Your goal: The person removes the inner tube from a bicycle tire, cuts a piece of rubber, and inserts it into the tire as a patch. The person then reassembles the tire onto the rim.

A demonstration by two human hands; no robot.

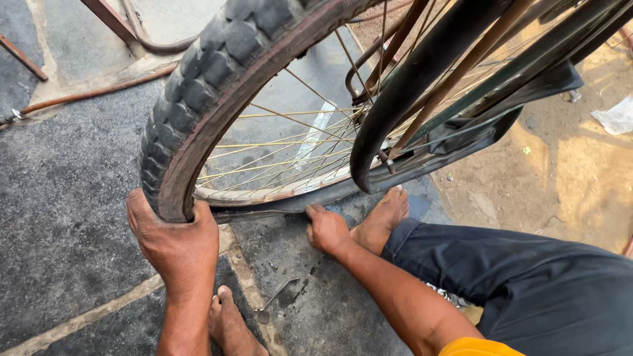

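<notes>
From the head camera we see our left hand (173, 238) clamped around the knobby black tyre (198, 92) at the bottom of the bicycle wheel, its fingertips hidden behind the rubber; our right hand (326, 229) presses closed on the tyre's edge near the rim (264, 192), though what it pinches we cannot tell; a small metal lever (275, 298) lies on the paved floor (59, 198); the wheel's top is cut off.

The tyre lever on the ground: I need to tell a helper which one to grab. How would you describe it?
Start at the bicycle wheel. Below it, on the dark pavement between two bare feet, lies the tyre lever, beneath the right hand. It is the only thin grey metal bar there, with a flattened end.
</notes>
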